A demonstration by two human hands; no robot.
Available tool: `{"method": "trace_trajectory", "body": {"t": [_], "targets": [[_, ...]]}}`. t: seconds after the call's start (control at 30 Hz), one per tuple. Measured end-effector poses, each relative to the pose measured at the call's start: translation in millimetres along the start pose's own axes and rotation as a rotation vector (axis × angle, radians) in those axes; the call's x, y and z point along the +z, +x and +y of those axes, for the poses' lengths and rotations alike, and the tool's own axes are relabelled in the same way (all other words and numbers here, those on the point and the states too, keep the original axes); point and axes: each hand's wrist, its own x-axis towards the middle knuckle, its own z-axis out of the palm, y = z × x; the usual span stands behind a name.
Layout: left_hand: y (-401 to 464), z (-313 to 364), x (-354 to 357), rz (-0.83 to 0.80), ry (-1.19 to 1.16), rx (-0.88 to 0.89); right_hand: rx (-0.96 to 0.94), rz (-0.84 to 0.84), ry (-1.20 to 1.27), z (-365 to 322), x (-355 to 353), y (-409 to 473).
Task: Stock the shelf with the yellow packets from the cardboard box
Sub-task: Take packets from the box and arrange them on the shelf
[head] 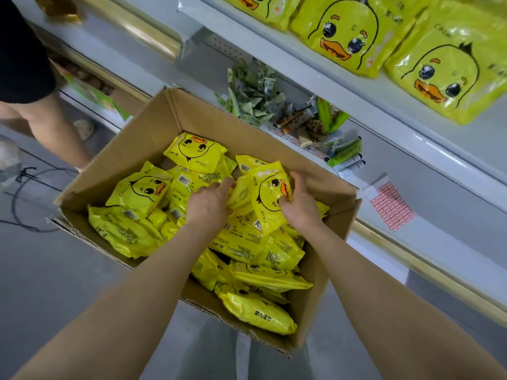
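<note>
The yellow packets (241,244) fill an open cardboard box (153,133) that stands on the grey floor (55,283) beside a white shelf (428,144). Each packet has a cartoon duck face on the front with an orange beak and the word "Ckok" printed along one edge; the backs carry barcodes and small print too fine to read. One packet near the front corner of the box shows large Chinese characters, "婴儿湿巾".

Both hands are inside the box, near its far side. The right hand (297,200) grips one upright duck packet (270,196), fingers curled over its far edge and thumb pressed into its front. The left hand (210,201) lies just beside it, its fingers curled down into the pile and closing on the packets next to the held one.

On the upper shelf board, larger green-yellow duck packs (354,34) lie in a row, one showing "Ckok". Below them sit small green sachets (253,91) and slim tube-like items (347,157). A red-and-white label sheet (391,204) lies on the shelf's lower ledge. Another person's leg (52,127) stands at the left.
</note>
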Motion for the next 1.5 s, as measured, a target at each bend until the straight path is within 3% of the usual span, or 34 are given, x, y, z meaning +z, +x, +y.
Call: {"method": "trace_trajectory", "body": {"t": [0.03,0.1,0.17,0.23,0.37,0.6,0.77,0.83,0.9,1.0,1.1,1.27,1.4,1.5], "targets": [[-2.2,1.3,-0.1,0.038,-0.009,0.041,0.047,-0.025,0.013,0.7,-0.8,-3.1],[-7.4,4.0,2.1,-0.023,-0.128,0.096,0.038,-0.048,-0.245,1.4,-2.4,-10.9],[-8.9,5.1,7.2,-0.113,-0.246,0.083,-0.084,0.010,-0.533,5.3,-1.4,-16.0],[-7.3,3.9,14.2,-0.105,-0.239,0.084,-0.252,0.044,-0.608,8.9,1.4,-13.3],[-8.3,-2.9,25.0,-0.180,-0.200,0.022,-0.452,-0.154,-0.729,9.5,6.9,3.4],[-11.4,-1.5,25.9,-0.297,-0.220,0.021,-0.463,-0.180,-0.947,2.3,3.8,16.5],[-18.0,14.6,28.2,-0.264,-0.289,-0.084,-0.370,-0.118,-0.972,5.3,-0.5,3.5],[-21.2,22.3,30.5,-0.268,-0.311,-0.170,-0.360,-0.047,-0.970,1.7,-2.0,-0.9],[-23.7,23.4,31.3,-0.275,-0.178,-0.169,-0.351,0.004,-0.942,0.7,-8.0,-3.3],[-18.7,18.4,34.3,-0.223,-0.016,0.029,-0.284,-0.082,-0.773,7.4,-27.4,-4.9],[-11.0,19.3,31.1,-0.304,0.012,0.194,-0.232,-0.172,-0.610,18.1,-46.5,-9.4],[-15.2,22.6,11.2,-0.330,-0.103,0.113,-0.225,-0.256,-0.554,24.4,-70.9,-8.0],[-19.4,18.2,8.5,-0.194,-0.331,-0.124,-0.034,-0.082,-0.324,29.7,-77.7,-3.5],[-27.1,13.6,7.3,-0.204,-0.523,-0.218,0.006,-0.033,-0.162,32.9,-75.2,-9.0]]}}
